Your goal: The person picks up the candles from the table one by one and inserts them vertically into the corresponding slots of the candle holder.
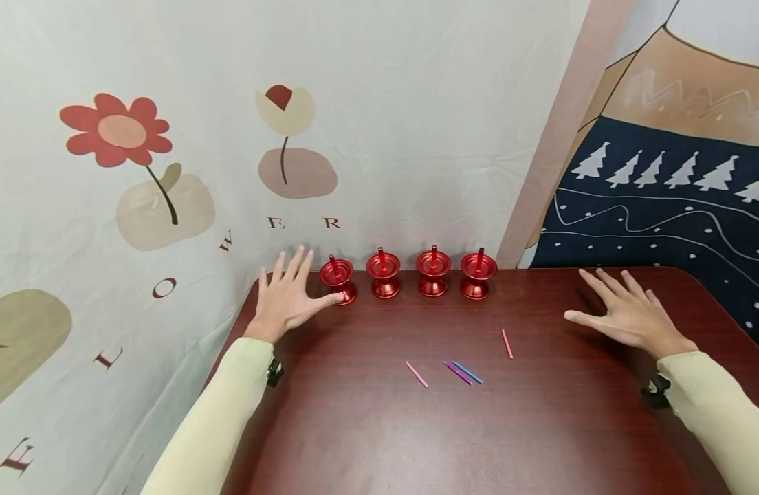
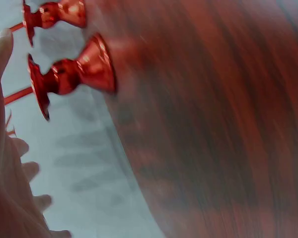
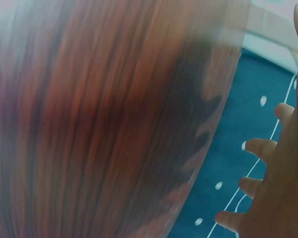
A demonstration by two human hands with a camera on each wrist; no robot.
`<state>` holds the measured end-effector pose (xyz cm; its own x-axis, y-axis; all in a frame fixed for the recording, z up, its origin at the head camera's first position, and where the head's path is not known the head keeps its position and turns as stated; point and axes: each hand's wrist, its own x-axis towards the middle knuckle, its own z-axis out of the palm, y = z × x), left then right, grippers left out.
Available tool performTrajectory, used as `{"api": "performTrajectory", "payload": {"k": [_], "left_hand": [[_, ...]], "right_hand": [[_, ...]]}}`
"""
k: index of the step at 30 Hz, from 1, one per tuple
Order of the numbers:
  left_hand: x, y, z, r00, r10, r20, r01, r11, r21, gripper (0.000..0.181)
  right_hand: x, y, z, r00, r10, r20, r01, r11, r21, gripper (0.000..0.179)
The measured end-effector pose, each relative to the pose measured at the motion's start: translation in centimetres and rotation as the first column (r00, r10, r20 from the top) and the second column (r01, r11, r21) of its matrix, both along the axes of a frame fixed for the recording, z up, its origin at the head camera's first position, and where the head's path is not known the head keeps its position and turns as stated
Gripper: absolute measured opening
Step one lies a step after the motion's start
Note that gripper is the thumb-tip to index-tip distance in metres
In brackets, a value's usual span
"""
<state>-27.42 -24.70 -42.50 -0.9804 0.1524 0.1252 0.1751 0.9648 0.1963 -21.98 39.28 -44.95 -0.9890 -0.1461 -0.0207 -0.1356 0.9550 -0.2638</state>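
My left hand (image 1: pixel 285 294) is spread with straight fingers at the back left of the table, its thumb overlapping the base of the leftmost red metal candle holder (image 1: pixel 337 273) in the head view. In the left wrist view that candle holder (image 2: pixel 72 74) stands beyond the thumb, a second one above it. Three more red holders (image 1: pixel 383 268) (image 1: pixel 433 265) (image 1: pixel 478 268) continue the row, each with an upright spike. Over the right side, my right hand (image 1: pixel 630 313) is spread and holds nothing. Thin candles lie between the hands: pink (image 1: pixel 417 375), purple (image 1: pixel 458 373), blue (image 1: pixel 468 372) and red-pink (image 1: pixel 507 343).
The dark red wooden table (image 1: pixel 379 440) ends just behind the holders, against a pale wall cloth (image 1: pixel 416 137) printed with flowers and letters. A navy cloth (image 1: pixel 652 213) with white trees hangs behind the right back edge. Each wrist wears a dark strap (image 1: pixel 275 372).
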Motion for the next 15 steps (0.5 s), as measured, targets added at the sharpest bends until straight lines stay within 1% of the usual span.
{"api": "performTrajectory", "payload": {"k": [2, 4, 6, 7, 8, 10, 11, 13, 14, 15], "left_hand": [[-0.3, 0.6, 0.1, 0.999, 0.006, 0.036, -0.008, 0.999, 0.047, 0.123], [-0.6, 1.2, 0.1, 0.997, 0.015, 0.076, -0.024, 0.993, 0.113, 0.122], [-0.9, 1.6, 0.0, 0.994, 0.025, 0.107, -0.045, 0.981, 0.187, 0.121], [-1.1, 1.8, 0.0, 0.992, 0.031, 0.120, -0.058, 0.971, 0.230, 0.119], [-1.2, 2.0, -0.1, 0.990, 0.034, 0.134, -0.071, 0.956, 0.283, 0.118], [-1.5, 2.3, -0.3, 0.986, 0.034, 0.160, -0.095, 0.914, 0.394, 0.115], [-1.7, 2.4, -0.4, 0.985, 0.033, 0.172, -0.107, 0.889, 0.445, 0.114], [-1.9, 2.6, -0.6, 0.980, 0.031, 0.195, -0.133, 0.831, 0.539, 0.112], [-2.1, 2.7, -0.7, 0.978, 0.026, 0.205, -0.143, 0.803, 0.579, 0.111], [-2.2, 2.7, -0.8, 0.977, 0.024, 0.212, -0.152, 0.780, 0.607, 0.109]], "right_hand": [[0.0, -0.7, -0.1, 1.000, 0.015, 0.000, -0.015, 1.000, 0.001, 0.111], [0.0, -1.6, -0.2, 1.000, 0.028, 0.002, -0.028, 1.000, -0.002, 0.110], [0.1, -2.5, -0.3, 0.999, 0.044, 0.001, -0.044, 0.999, -0.005, 0.109], [0.1, -3.0, -0.4, 0.999, 0.051, 0.000, -0.051, 0.999, -0.007, 0.109], [0.2, -3.5, -0.4, 0.998, 0.057, 0.002, -0.057, 0.998, -0.013, 0.109], [0.4, -4.6, -0.6, 0.997, 0.074, -0.003, -0.074, 0.997, -0.035, 0.107], [0.5, -5.1, -0.6, 0.997, 0.081, -0.008, -0.081, 0.995, -0.053, 0.107], [0.7, -6.1, -0.8, 0.996, 0.087, -0.007, -0.088, 0.991, -0.100, 0.107], [0.8, -6.6, -0.8, 0.996, 0.091, -0.007, -0.091, 0.987, -0.131, 0.107], [0.9, -7.0, -0.9, 0.995, 0.095, -0.008, -0.095, 0.982, -0.162, 0.106]]}}
